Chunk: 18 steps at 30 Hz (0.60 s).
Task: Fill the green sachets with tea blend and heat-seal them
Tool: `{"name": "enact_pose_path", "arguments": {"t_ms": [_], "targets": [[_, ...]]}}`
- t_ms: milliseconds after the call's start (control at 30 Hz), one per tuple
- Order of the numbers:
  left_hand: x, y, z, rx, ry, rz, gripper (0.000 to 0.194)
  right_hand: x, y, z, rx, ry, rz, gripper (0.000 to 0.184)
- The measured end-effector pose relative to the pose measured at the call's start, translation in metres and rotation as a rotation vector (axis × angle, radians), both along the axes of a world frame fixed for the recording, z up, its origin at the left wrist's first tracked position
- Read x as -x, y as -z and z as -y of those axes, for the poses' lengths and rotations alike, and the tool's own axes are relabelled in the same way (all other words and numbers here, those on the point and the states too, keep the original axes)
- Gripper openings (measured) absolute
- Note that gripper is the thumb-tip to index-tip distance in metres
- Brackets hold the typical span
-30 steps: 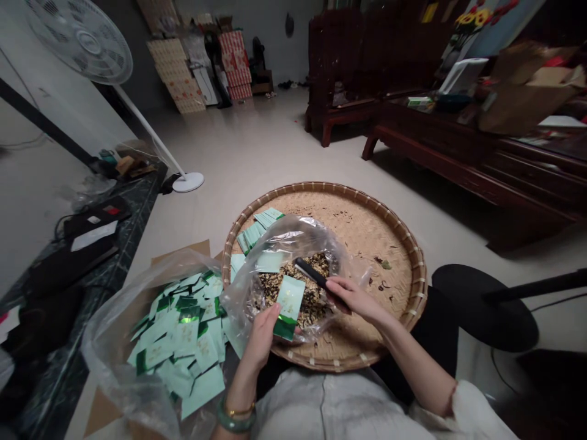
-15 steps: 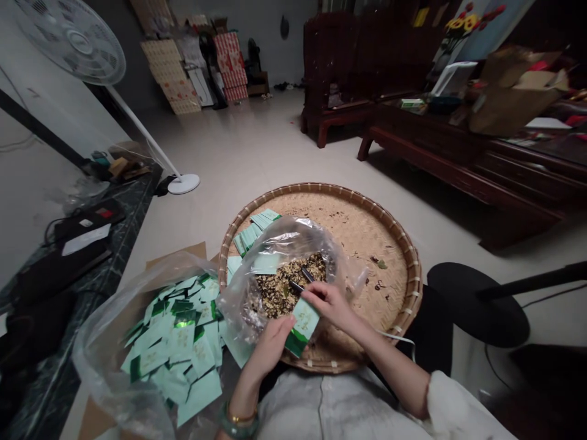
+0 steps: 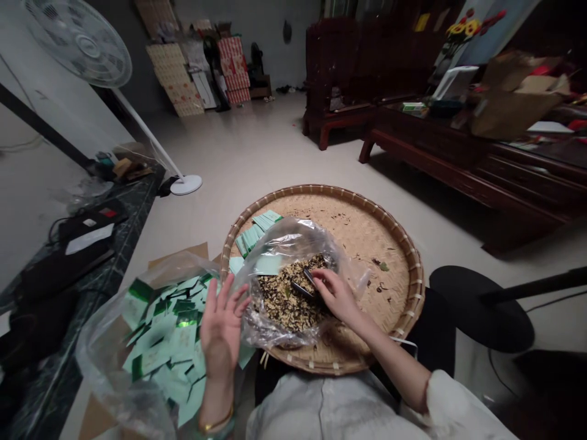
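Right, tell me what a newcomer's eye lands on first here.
The large round woven bamboo tray dominates the middle, holding a clear plastic bag of dried, speckled leaves, with the right hand reaching inside. To its left, pale green sachets heap up, the open left hand raised before them. A white standing fan towers at upper left.

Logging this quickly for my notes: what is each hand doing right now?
Left hand: open, fingers spread, holding nothing.
Right hand: closed, holding a black tool inside the clear plastic bag.

Print on mint-green sachets (image 3: 182, 342) unreadable
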<state>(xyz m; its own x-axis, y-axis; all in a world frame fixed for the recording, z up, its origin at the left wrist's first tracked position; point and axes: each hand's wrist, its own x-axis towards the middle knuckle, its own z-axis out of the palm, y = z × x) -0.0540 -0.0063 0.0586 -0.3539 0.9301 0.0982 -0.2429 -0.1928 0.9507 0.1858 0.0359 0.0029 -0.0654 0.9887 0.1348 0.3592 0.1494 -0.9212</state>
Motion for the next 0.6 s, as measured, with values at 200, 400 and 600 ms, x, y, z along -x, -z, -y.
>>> {"name": "enact_pose_path", "arguments": {"t_ms": [200,400,600], "targets": [[-0.024,0.018,-0.045,-0.147,-0.288,-1.02,0.066,0.004,-0.003,-0.008,-0.259,0.048,0.152,0.025],[-0.027,0.014,-0.076,-0.172,-0.296,-1.203,0.025,-0.004,0.003,-0.038,-0.183,0.073,0.389,0.046],[-0.027,0.012,-0.09,-0.135,-0.178,-1.155,0.023,-0.02,-0.008,-0.079,-0.291,0.194,0.498,0.031]]}}
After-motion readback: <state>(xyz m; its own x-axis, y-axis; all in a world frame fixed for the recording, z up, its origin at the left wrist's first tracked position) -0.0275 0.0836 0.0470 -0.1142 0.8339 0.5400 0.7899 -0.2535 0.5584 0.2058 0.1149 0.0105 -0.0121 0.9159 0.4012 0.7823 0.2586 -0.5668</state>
